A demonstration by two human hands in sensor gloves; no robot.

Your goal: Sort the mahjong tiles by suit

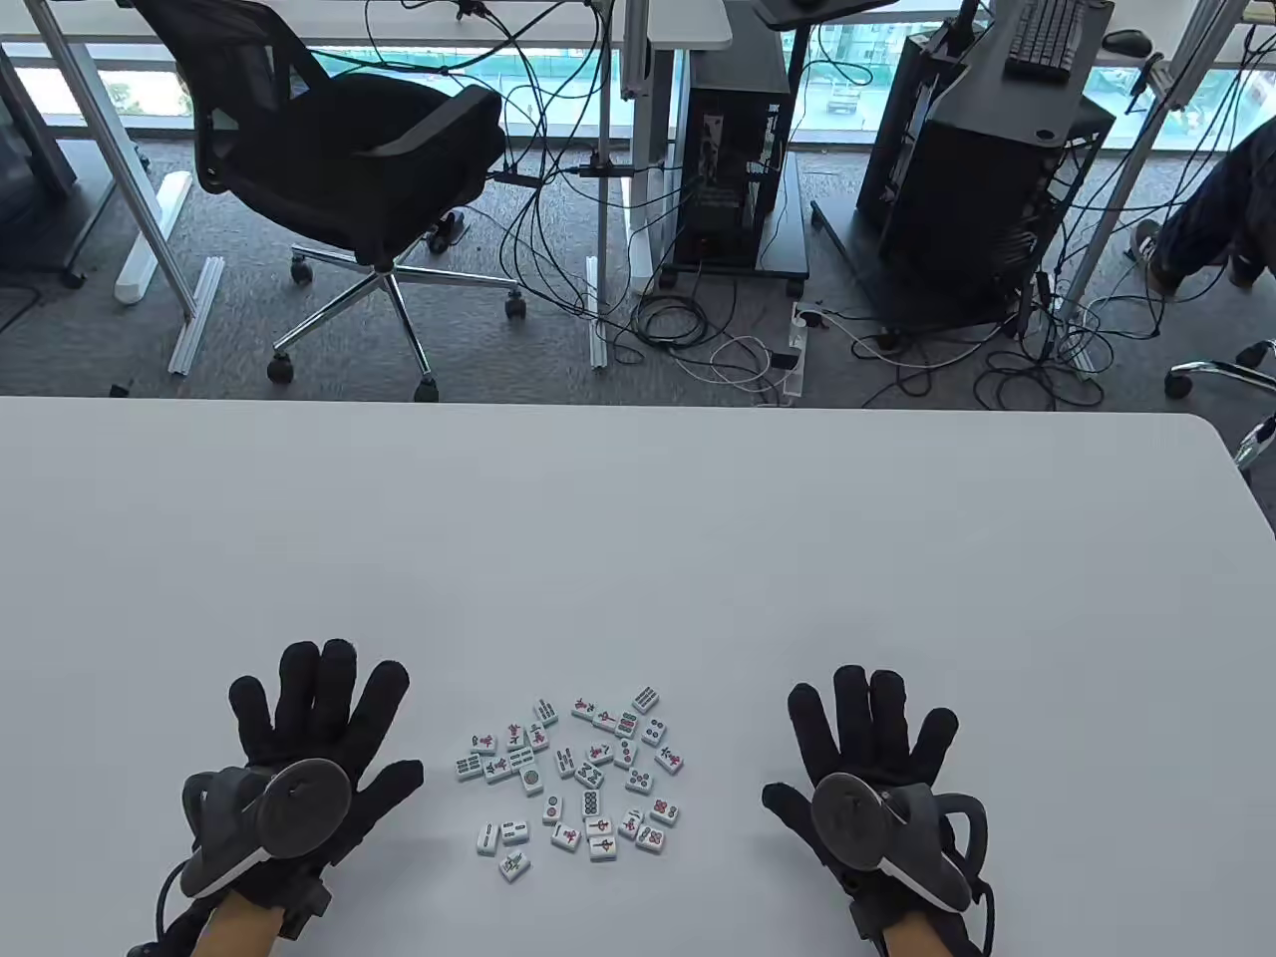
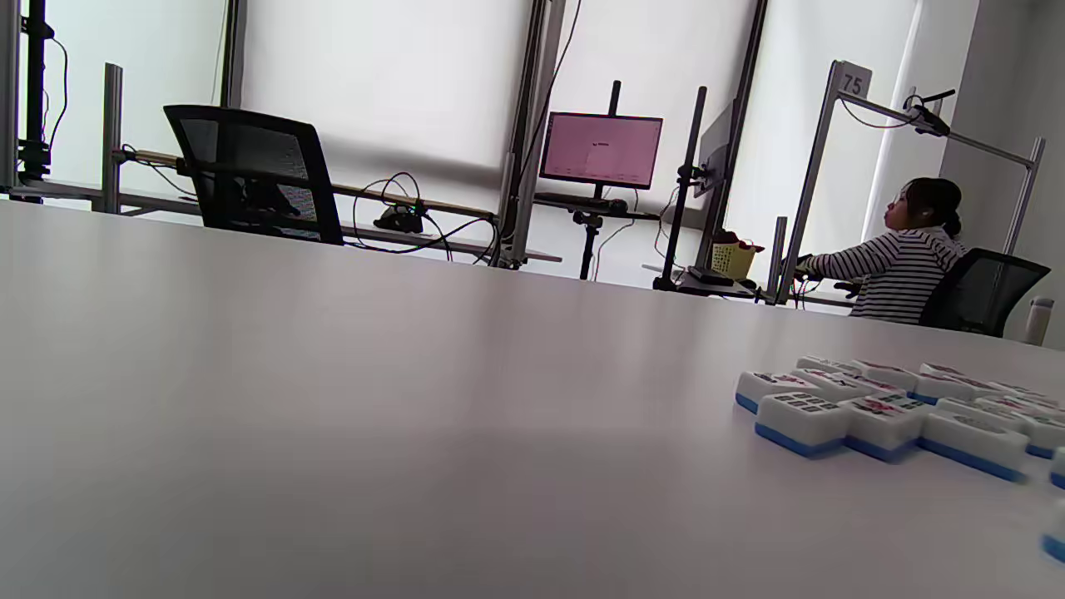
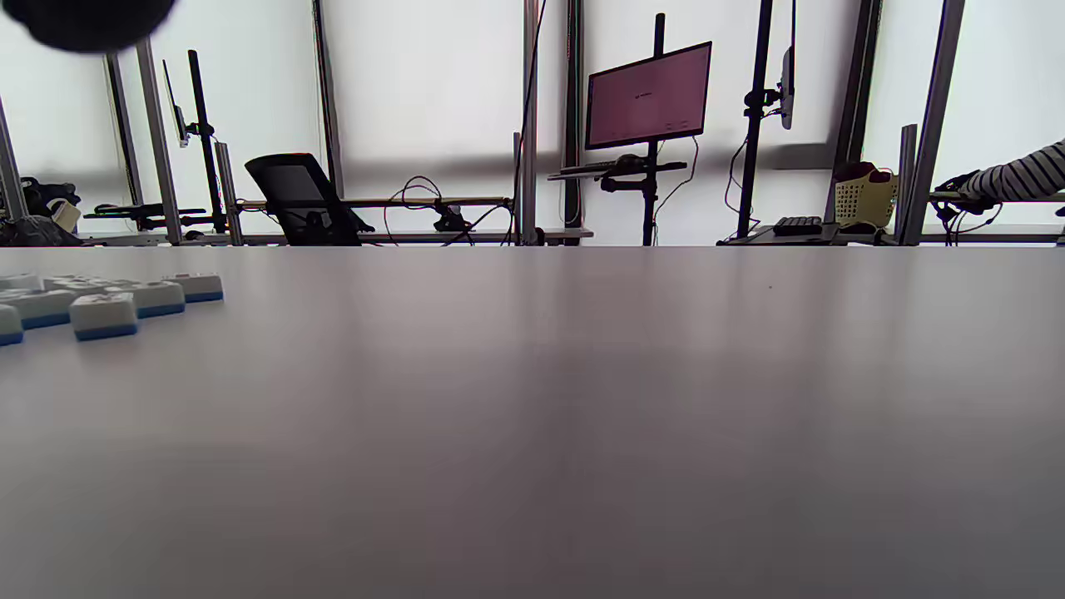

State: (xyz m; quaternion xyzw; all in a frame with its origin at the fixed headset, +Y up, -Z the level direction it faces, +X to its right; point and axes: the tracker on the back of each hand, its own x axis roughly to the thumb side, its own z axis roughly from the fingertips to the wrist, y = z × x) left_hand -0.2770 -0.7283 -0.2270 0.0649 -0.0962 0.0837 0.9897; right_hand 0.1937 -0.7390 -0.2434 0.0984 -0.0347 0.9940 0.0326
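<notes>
Loosely scattered, white blue-backed mahjong tiles [image 1: 573, 778] lie face-up between both hands.

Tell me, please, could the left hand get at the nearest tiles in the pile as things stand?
Probably yes: the left hand lies flat and open beside the mahjong tiles, with only bare table between them.

Table view: bright, even daylight; table [image 1: 638, 518] reads pale grey-white with no hard glare. Soft, short shadows under the tiles [image 1: 573, 773] and gloves. Straight lines bow slightly toward the frame edges.

Wrist views: strongly backlit by blinds-covered windows [image 2: 383, 83], which are blown out white. Tabletop shows broad, faint vertical reflections. Near foreground is soft; tiles at the frame edges are slightly blurred. A dark out-of-focus blob [image 3: 87, 21] sits top left in the right wrist view.
</notes>
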